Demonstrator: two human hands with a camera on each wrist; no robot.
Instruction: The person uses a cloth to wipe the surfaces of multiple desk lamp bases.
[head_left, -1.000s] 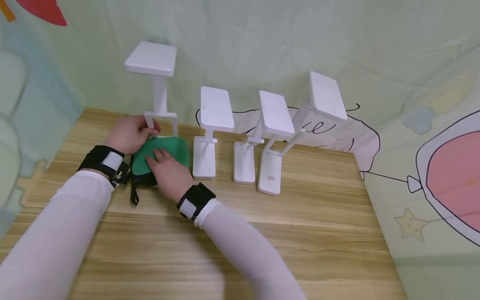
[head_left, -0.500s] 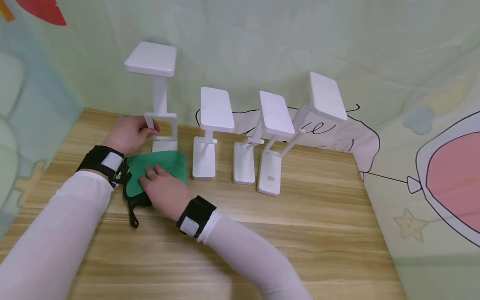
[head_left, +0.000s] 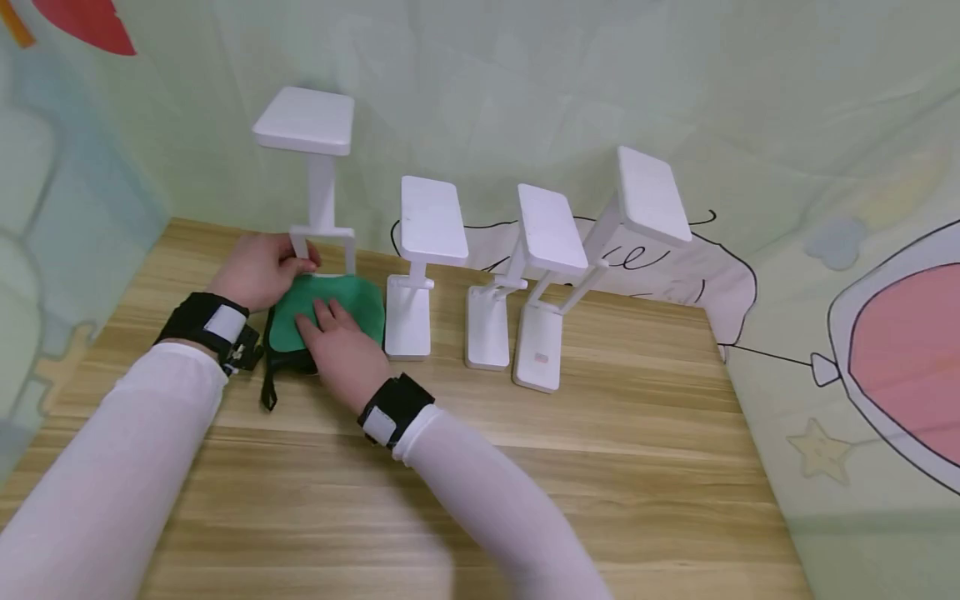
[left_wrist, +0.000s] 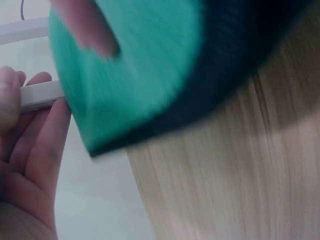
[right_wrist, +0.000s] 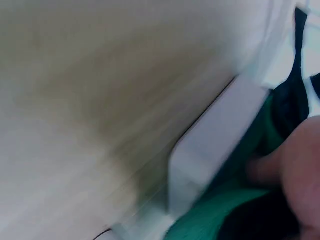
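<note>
My left hand (head_left: 258, 271) pinches the slim lower arm (left_wrist: 41, 94) of the leftmost white desk lamp (head_left: 306, 121) between thumb and fingers. A green cloth (head_left: 360, 302) with black edging and a black loop lies over that lamp's base, covering most of it. On top of the cloth rests my right hand (head_left: 345, 358), its fingers extended and pressing down. One fingertip shows against the green in the left wrist view. In the right wrist view, a side of the white base (right_wrist: 215, 145) shows beside the cloth, and the fingers are partly hidden and blurred.
Three more white desk lamps stand in a row to the right: one (head_left: 432, 218) close beside the cloth, another (head_left: 552, 227), then the rightmost (head_left: 655, 196). All sit on a wood-grain table (head_left: 637, 467) against a printed fabric backdrop (head_left: 525, 83).
The right hand slid the cloth toward me, baring part of the lamp's base, then back away over it. The left hand has kept its grip on the lamp's arm.
</note>
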